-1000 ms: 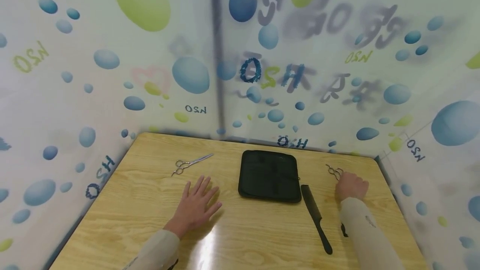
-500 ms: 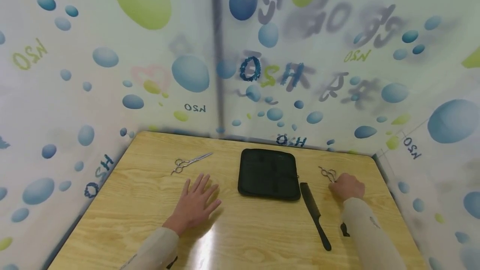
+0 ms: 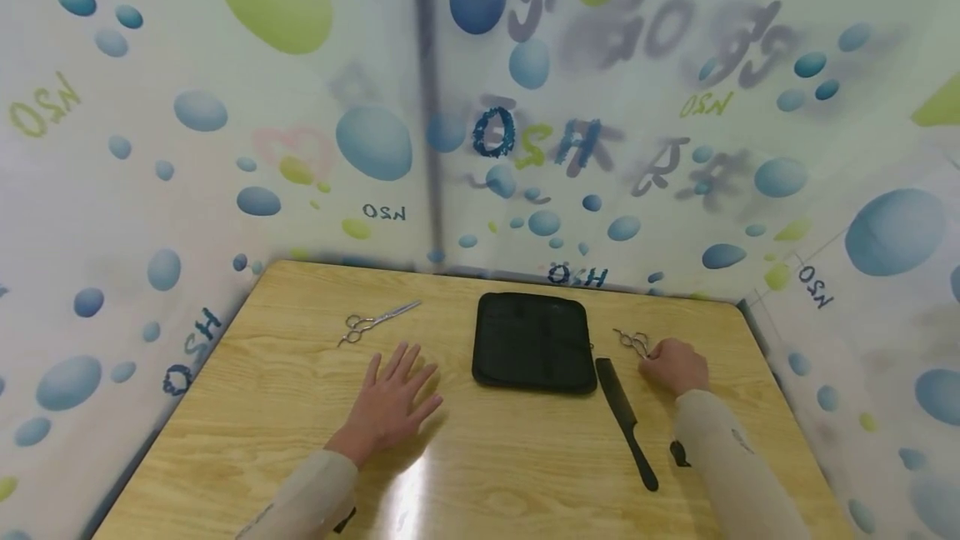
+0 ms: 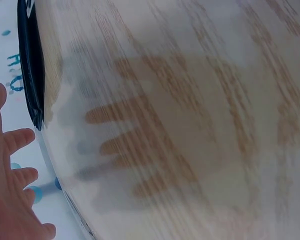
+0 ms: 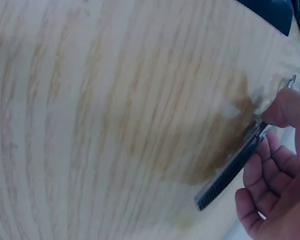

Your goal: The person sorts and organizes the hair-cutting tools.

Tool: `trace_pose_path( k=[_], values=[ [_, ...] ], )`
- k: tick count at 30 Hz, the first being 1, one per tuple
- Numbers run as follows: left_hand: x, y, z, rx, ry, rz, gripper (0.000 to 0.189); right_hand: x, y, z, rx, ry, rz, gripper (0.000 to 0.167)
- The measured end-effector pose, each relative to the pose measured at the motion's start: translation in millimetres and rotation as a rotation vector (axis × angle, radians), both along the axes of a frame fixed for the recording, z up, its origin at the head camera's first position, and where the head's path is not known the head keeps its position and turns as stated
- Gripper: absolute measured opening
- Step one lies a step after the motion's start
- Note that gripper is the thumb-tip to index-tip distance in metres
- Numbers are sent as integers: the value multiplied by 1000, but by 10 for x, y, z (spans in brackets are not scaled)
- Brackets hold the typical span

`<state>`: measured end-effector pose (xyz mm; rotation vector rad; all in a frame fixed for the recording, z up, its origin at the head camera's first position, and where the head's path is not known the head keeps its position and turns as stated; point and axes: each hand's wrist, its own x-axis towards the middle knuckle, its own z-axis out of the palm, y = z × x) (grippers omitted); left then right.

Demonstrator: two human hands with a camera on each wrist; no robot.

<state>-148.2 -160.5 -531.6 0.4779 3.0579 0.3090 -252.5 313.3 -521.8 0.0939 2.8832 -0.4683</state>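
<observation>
My right hand (image 3: 677,367) pinches thinning scissors between thumb and fingers on the right of the table; their finger rings (image 3: 633,342) show past the hand. In the right wrist view the toothed blade (image 5: 230,167) of these scissors sticks out below the thumb, close over the wood. On the left, my left hand (image 3: 386,407) is spread palm down over the table and holds nothing. Beyond its fingertips lies a second pair of silver hairdressing scissors (image 3: 378,322). Between the hands are a flat black case (image 3: 532,344) and a black comb (image 3: 626,423) with a long handle.
The wooden table (image 3: 495,457) carries all these things. Behind it and at both sides stand pale walls (image 3: 360,48) with blue and green spots and lettering. The comb lies between the case and my right forearm.
My right hand has moved left with the thinning scissors, towards the comb and the case. My left hand stays almost where it was. The head view has shifted slightly.
</observation>
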Motion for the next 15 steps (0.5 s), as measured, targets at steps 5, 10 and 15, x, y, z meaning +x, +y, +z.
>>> trace_pose_path(
  k=[5, 10, 15],
  values=[
    [4, 25, 7, 6, 22, -9, 60, -6, -4, -43, 7, 33, 15, 16],
    [11, 45, 1, -11, 32, -14, 60, -14, -22, -70, 32, 67, 26, 13],
    [5, 73, 1, -20, 35, -17, 60, -2, -14, -67, 20, 58, 24, 15]
  ],
)
